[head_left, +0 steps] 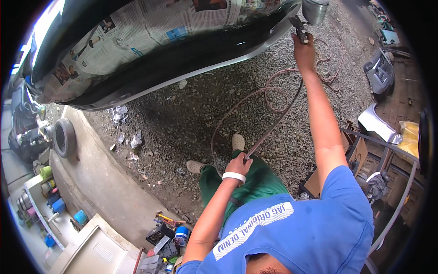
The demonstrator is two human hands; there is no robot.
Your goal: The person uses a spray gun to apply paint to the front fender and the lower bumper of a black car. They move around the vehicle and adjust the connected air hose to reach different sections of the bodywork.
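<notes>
My right hand (304, 52) grips a dark spray gun (299, 28) at the top, close beside the lower edge of a car body part (155, 73), glossy black with newspaper (137, 25) masked over it. A grey metal cup (315, 10) sits just beyond the gun, apparently part of it. My left hand (238, 166) is closed round a pinkish hose (262, 140) near my green trousers. The hose runs up toward the gun, with more loops (273, 102) over the gravel.
Gravel (178, 114) lies underfoot, bordered by a concrete strip (91, 169) with a tyre (64, 137). Cans and tools (173, 237) lie at the lower left. On the right stand a metal rack (406, 169), cardboard (315, 182), a silver panel (378, 128) and a grey plastic part (378, 73).
</notes>
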